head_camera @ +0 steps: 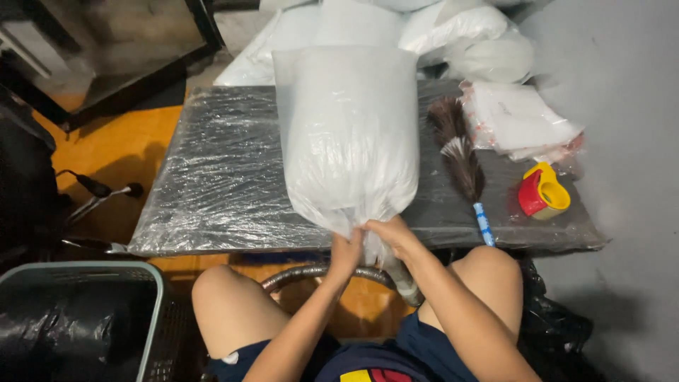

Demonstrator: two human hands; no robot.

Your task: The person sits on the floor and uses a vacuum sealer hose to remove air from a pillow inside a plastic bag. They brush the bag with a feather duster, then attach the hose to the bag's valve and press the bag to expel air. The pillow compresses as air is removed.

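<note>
A large clear plastic bag [350,134] stuffed with white filling lies lengthwise on a low table wrapped in plastic film [219,177]. Its gathered neck points toward me at the table's near edge. My left hand [346,252] and my right hand [391,233] both squeeze that twisted neck, side by side. A ribbed grey hose [311,273] curves under my hands between my knees, and its end [405,283] rises toward the bag's neck.
A feather duster [463,159] with a blue handle lies right of the bag. A red and yellow tape dispenser [541,191] and packets of clear bags [520,117] sit at the right. More stuffed white bags [453,28] pile behind. A grey basket [78,318] with a black liner stands at the lower left.
</note>
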